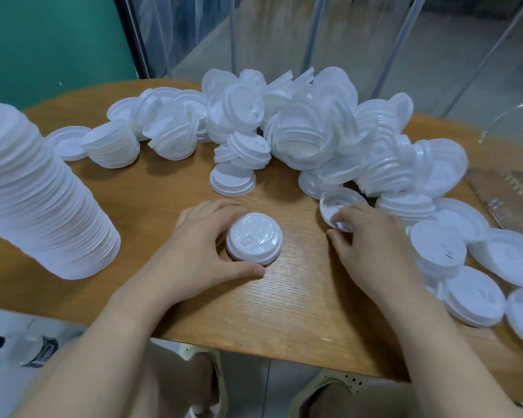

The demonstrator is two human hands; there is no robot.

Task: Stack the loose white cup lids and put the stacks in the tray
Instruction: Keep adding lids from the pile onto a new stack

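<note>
At six o'clock on the wooden surface [284, 321], our left hand [200, 245] curls its grip around a short lid stack [254, 238]. At three o'clock our right hand [372, 236] pinches a tilted lid [334, 205] beside the loose heap [308, 128]; a tall stack [37, 200] leans at nine o'clock.

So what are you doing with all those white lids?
A person is sorting cup lids on a wooden table. The left hand holds a small stack of lids flat on the table, and the right hand pinches one loose lid from the big pile. A tall finished stack lies at the left. A clear tray sits at the right edge.
</note>
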